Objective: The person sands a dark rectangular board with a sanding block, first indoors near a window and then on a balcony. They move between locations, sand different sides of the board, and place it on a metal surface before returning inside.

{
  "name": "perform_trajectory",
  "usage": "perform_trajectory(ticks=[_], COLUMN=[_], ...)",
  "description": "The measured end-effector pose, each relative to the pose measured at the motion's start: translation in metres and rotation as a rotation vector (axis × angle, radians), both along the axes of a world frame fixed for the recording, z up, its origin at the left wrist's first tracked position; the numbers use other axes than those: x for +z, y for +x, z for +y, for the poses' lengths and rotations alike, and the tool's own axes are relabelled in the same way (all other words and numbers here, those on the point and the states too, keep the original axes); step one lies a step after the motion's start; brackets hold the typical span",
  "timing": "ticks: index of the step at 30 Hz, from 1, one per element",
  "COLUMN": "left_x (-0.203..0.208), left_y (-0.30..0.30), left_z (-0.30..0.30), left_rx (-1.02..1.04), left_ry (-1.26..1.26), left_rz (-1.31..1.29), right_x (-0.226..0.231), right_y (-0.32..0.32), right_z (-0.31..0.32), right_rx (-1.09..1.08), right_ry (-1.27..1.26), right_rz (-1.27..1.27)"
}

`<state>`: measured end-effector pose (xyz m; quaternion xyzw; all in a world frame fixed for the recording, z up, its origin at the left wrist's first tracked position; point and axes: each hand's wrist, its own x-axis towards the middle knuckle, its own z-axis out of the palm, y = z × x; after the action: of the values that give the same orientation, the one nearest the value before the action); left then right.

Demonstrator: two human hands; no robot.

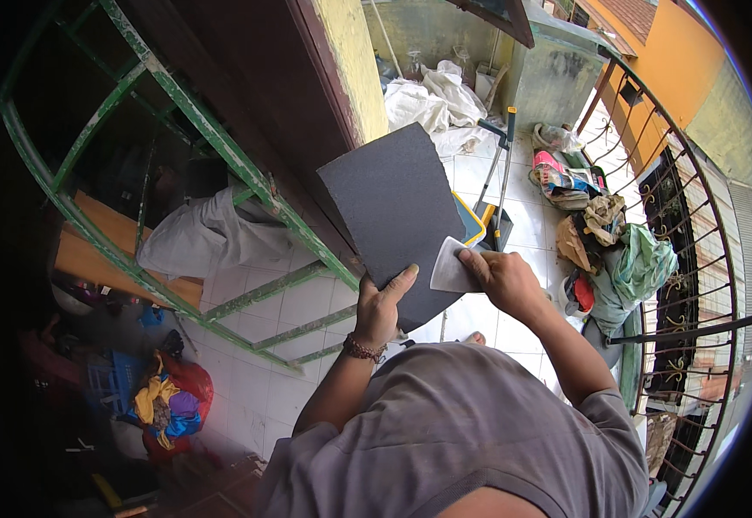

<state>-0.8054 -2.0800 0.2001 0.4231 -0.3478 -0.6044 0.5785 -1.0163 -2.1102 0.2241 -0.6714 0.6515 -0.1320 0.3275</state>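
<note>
A dark grey, flat sheet (393, 207) is held up in front of me, tilted, with one ragged edge. My left hand (382, 306) grips its lower edge, thumb lying on the face and fingers hidden behind. My right hand (504, 276) is closed on a whitish plastic scraper (454, 269), thumb on top. The scraper overlaps the sheet's lower right part; whether they touch I cannot tell. Behind the sheet, a yellow-rimmed tray (471, 220) is partly hidden.
A green metal ladder-like frame (212, 129) slants along my left. Long-handled tools (504, 164) stand beyond the sheet on white tiles (518, 337). Bags and bundles (631, 268) line the right side by an iron railing (726, 250). White sacks (432, 99) lie at the back; coloured cloths (169, 401) lower left.
</note>
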Motion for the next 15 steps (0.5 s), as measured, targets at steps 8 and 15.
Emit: perform_trajectory(ticks=[8, 15], left_x=[0.005, -0.003], left_y=[0.000, 0.006], left_z=[-0.005, -0.002], left_rx=[-0.112, -0.060], left_ry=[-0.060, -0.122], left_rz=[-0.073, -0.050], right_x=[0.014, 0.012], right_y=[-0.005, 0.005], right_z=[-0.011, -0.003], right_rx=[-0.079, 0.001], right_ry=[-0.023, -0.069], right_rz=[-0.043, 0.026])
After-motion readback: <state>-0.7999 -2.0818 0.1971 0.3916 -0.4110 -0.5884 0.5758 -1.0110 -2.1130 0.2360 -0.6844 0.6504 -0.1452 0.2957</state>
